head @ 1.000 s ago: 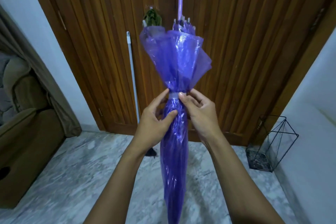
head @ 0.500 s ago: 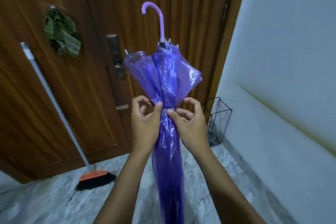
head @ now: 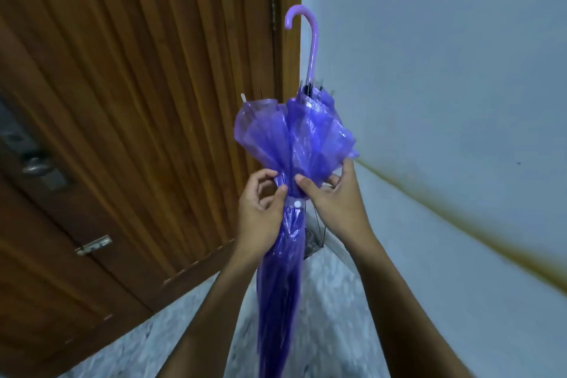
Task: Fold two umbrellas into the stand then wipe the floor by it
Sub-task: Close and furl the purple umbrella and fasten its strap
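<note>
Swung right since before, closer to the white wall (head: 429, 70). Holding the purple umbrella (head: 294, 138) upright, hook up, pinched by the left hand (head: 260, 212) and right hand (head: 334, 202) just above the snapped strap (head: 296, 203).

A translucent purple plastic umbrella (head: 283, 270) stands upright, hooked handle up, its white-snapped strap (head: 297, 203) fastened. The left hand (head: 260, 215) and right hand (head: 336, 198) pinch the gathered canopy just above it. A black wire stand (head: 317, 239) shows behind, beside the brown slatted wooden door (head: 138, 101).
</note>
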A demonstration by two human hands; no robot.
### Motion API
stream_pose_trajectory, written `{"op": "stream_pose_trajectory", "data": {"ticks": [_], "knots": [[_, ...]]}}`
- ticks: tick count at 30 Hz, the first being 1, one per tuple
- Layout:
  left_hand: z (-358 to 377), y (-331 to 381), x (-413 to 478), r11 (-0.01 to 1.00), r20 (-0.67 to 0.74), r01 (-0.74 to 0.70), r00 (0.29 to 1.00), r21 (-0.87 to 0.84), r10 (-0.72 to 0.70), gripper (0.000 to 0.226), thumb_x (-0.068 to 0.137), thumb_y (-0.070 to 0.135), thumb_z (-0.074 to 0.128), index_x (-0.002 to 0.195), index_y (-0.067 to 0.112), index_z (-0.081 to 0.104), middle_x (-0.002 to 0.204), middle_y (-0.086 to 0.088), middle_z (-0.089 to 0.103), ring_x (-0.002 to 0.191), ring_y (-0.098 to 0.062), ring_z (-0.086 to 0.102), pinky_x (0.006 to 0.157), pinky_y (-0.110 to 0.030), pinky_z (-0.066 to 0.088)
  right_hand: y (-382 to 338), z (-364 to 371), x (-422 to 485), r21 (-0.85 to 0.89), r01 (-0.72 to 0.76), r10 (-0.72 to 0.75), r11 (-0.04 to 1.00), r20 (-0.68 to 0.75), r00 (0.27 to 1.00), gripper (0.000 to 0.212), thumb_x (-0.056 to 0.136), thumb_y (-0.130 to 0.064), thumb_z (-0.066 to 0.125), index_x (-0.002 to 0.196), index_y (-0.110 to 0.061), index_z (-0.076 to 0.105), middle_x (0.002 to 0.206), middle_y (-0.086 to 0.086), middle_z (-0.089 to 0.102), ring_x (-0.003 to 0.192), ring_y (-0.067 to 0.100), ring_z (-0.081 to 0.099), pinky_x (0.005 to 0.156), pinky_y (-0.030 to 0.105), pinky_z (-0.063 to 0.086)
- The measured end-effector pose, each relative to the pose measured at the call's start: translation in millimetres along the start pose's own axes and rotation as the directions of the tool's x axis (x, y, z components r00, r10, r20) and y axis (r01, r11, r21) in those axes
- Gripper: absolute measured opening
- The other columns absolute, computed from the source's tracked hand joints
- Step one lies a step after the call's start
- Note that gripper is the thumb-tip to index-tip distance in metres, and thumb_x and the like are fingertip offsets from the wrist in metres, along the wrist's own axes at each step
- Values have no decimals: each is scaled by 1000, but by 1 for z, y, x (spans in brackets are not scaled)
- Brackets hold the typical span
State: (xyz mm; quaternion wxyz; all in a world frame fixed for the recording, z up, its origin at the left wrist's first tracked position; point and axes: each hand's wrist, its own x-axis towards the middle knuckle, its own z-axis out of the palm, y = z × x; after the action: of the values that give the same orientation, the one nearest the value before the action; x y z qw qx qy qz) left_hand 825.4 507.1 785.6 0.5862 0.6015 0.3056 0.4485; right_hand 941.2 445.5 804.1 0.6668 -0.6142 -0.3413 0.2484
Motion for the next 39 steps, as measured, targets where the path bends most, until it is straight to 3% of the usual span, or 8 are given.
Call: {"op": "stream_pose_trajectory", "data": {"ticks": [4, 11, 13, 17, 21, 24, 32, 39], "knots": [[47, -25, 71, 999, 30, 15, 999, 50, -16, 34, 93, 2, 60, 110, 30, 53, 111, -4, 65, 87, -18, 70, 72, -25, 55, 9, -19, 81, -116, -11, 7, 993, -40, 999, 65, 75, -46, 82, 128, -32, 47, 121, -10, 66, 108, 10, 67, 92, 33, 57], [74, -67, 166, 940, 56, 44, 996, 339, -67, 35, 100, 22, 50, 134, 14, 51, 129, -12, 61, 115, -28, 62, 98, -48, 50, 47, -22, 190, -206, -47, 38, 978, -48, 998, 38, 87, -27, 73, 121, -15, 60, 111, -1, 69, 102, 17, 68, 86, 30, 59], [76, -78, 190, 906, 10, 30, 999, 422, -38, 31, 100, 18, 49, 130, 9, 54, 128, -15, 59, 117, -31, 58, 99, -45, 48, 57, -18, 218, -200, -79, 89, 977, 41, 995, 28, 89, -23, 65, 116, -14, 60, 104, -1, 68, 100, 20, 68, 81, 28, 59], [76, -90, 242, 893, 0, 12, 1000, 450, -14, 24, 98, 17, 51, 116, 6, 61, 115, -14, 65, 100, -19, 60, 85, -24, 49, 68, 1, 270, -210, -5, 45, 978, 183, 982, 62, 84, -40, 76, 134, -16, 48, 119, -2, 65, 106, 12, 66, 87, 29, 60], [68, -101, 305, 926, 103, -95, 993, 366, 61, 15, 98, 21, 52, 104, 21, 66, 95, 8, 62, 84, 1, 65, 79, -18, 53, 80, 17, 329, -246, 71, -46, 967, 105, 993, 40, 85, -37, 75, 116, -19, 59, 107, 0, 70, 98, 17, 70, 82, 48, 60], [54, -115, 348, 987, 81, 40, 995, 158, -54, 22, 96, 4, 55, 109, 18, 67, 100, 11, 65, 86, 11, 64, 77, -9, 49, 88, 25, 378, -214, 59, -42, 975, 81, 996, 20, 93, -18, 67, 111, -23, 59, 105, -4, 69, 99, 22, 69, 80, 55, 59], [58, -156, 436, 976, 192, 167, 963, 137, -191, 16, 97, 16, 58, 106, 28, 61, 102, 8, 66, 94, -2, 65, 83, -21, 52, 127, 41, 452, -322, 196, -195, 926, 36, 980, 40, 92, 2, 62, 98, -36, 49, 93, -15, 61, 83, -8, 62, 72, 21, 55], [77, -212, 476, 965, 160, 214, 958, 152, -238, 34, 90, 16, 67, 121, 22, 54, 105, 5, 67, 93, -2, 64, 75, -18, 53, 217, 25, 487, -341, 190, -180, 921, 62, 982, 40, 85, 6, 66, 109, -23, 54, 101, 0, 64, 92, 5, 64, 79, 27, 57]]}}
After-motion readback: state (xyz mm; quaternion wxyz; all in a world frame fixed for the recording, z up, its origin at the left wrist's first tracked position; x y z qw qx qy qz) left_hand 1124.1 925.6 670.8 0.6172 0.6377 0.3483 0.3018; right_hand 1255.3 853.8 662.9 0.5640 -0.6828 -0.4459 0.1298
